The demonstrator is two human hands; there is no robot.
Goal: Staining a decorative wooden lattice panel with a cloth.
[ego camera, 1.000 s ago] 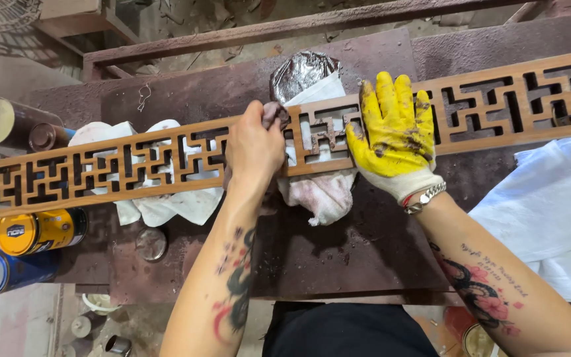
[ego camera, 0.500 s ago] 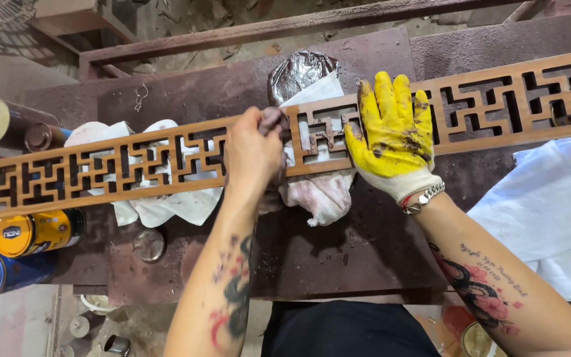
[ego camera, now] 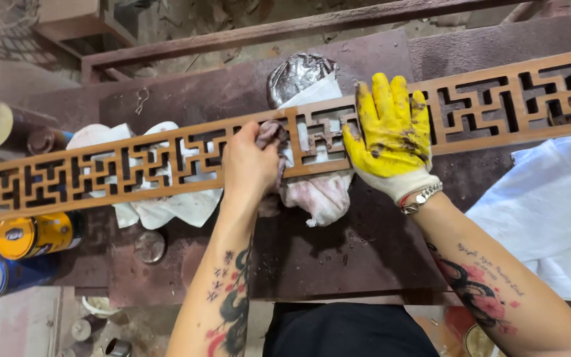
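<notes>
Left hand point(ego camera: 249, 165) bare, fingers clenched on small stained rag point(ego camera: 271, 132), pressed to long wooden fretwork panel point(ego camera: 133, 162). Right hand point(ego camera: 391, 132) in yellow glove, fingers spread flat, released, bearing down on same panel just right of rag. Panel lies across dark stained workbench point(ego camera: 338, 244), running left to right edge. Under panel: crumpled white cloths point(ego camera: 166, 205), foil-like wad point(ego camera: 295, 73) behind. Right: white sheet point(ego camera: 550, 211). Left edge: yellow can point(ego camera: 34, 235) on side, blue can point(ego camera: 1, 274) below, both off bench.
</notes>
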